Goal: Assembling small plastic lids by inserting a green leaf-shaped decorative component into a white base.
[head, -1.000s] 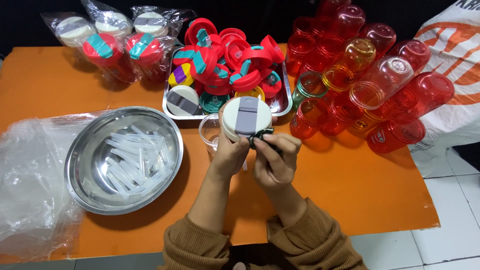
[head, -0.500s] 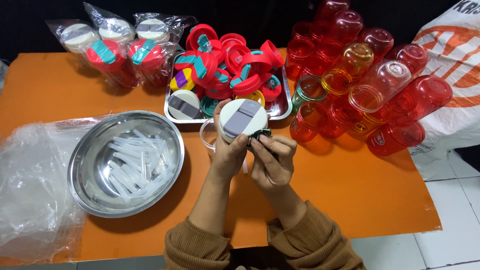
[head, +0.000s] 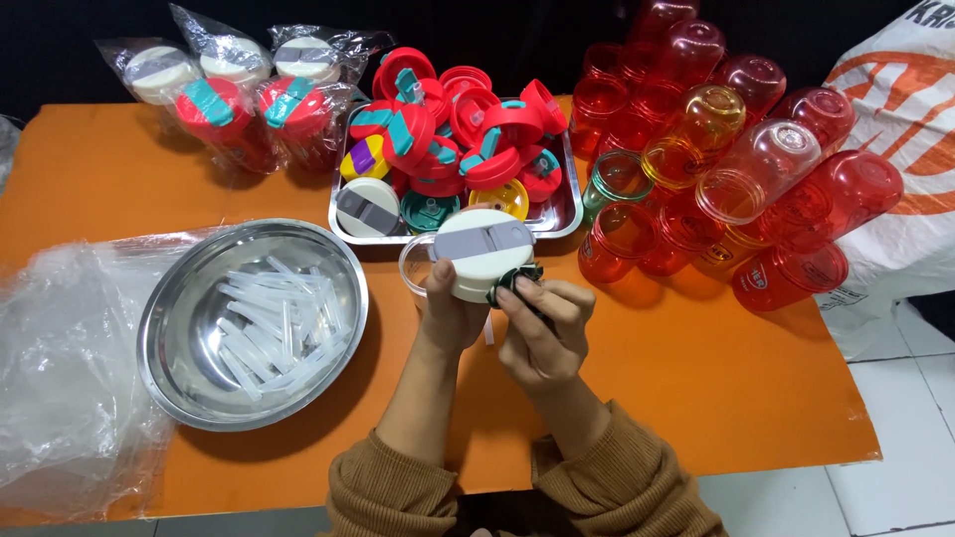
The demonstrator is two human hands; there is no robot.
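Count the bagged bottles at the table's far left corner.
3, side by side in clear bags: left bagged bottle, middle bagged bottle, right bagged bottle. More could be hidden behind them.

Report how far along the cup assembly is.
Done: three lidded cups in plastic bags at the table's back left. In hand: left hand holds a clear cup with cream lid; right hand fits a dark strap. Left: loose red lids in the tray, empty red cups.

The left hand [head: 450,310] gripped a cream lid [head: 483,253] on a clear cup [head: 416,268]; just right of that grip, the right hand [head: 539,333] pinched a dark strap [head: 519,280].
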